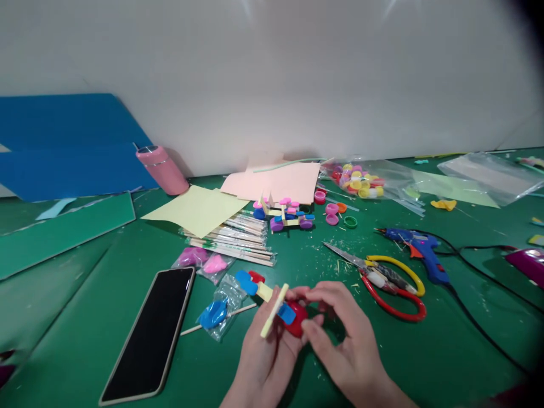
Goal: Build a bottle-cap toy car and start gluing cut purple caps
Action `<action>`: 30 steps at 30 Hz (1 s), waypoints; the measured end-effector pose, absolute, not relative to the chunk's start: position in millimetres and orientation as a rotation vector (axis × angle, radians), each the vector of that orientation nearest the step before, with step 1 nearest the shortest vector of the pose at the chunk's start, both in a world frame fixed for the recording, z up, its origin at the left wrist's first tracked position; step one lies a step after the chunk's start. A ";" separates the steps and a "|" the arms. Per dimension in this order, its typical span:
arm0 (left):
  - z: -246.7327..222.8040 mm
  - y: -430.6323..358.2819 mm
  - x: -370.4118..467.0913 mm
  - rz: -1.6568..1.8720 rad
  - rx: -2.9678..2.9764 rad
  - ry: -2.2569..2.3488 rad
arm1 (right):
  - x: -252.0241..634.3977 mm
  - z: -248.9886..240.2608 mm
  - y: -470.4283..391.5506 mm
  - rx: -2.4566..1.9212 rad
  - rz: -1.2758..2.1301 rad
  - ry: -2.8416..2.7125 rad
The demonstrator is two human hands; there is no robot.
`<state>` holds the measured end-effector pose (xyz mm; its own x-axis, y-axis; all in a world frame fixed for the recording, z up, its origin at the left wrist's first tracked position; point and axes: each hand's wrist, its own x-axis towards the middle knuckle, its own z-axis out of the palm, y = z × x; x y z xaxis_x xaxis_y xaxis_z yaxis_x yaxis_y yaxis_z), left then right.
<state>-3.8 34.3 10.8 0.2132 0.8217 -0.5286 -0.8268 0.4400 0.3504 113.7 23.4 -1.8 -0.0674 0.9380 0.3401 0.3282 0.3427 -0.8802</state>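
Note:
My left hand point(267, 351) is closed around a small craft-stick toy car point(275, 310), made of pale wooden sticks with blue pieces. A red bottle cap point(298, 320) sits at the near right end of this car. My right hand point(355, 337) has its thumb and fingers curled about the red cap, the thumb touching its edge. Another red piece point(256, 276) shows at the car's far end beside the blue ones. Similar toy cars point(291, 222) with purple and blue wheels stand farther back. My palms hide part of the held car.
Scissors point(382, 277) and a blue glue gun point(419, 249) with a cord lie right. A phone point(148, 334), clay in plastic bags point(215, 314) and wrapped sticks point(238, 238) lie left. Behind are a pink bottle point(164, 170), paper point(198, 209), loose caps point(331, 218) and bagged caps point(359, 181).

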 end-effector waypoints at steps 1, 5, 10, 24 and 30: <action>9.9 34.9 -4.2 1.123 0.008 0.743 | 116.6 0.0 24.9 -1.194 0.789 -1.581; 0.9 36.5 -4.7 1.034 0.021 0.776 | 122.8 4.9 32.7 -1.266 0.910 -1.558; -11.1 37.7 -5.6 0.961 -0.031 0.827 | 121.8 7.4 38.7 -1.342 1.075 -1.713; -13.0 38.2 -6.4 0.919 -0.020 0.815 | 120.9 15.3 43.9 -1.423 1.111 -1.868; -15.5 37.1 -6.1 0.897 0.059 0.759 | 124.4 14.1 44.6 -1.410 1.168 -1.807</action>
<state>-6.1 37.1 -15.5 0.3857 0.7236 -0.5724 -0.6837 0.6408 0.3493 124.4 44.6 14.1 -0.2889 0.9540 -0.0798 0.4650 0.0669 -0.8828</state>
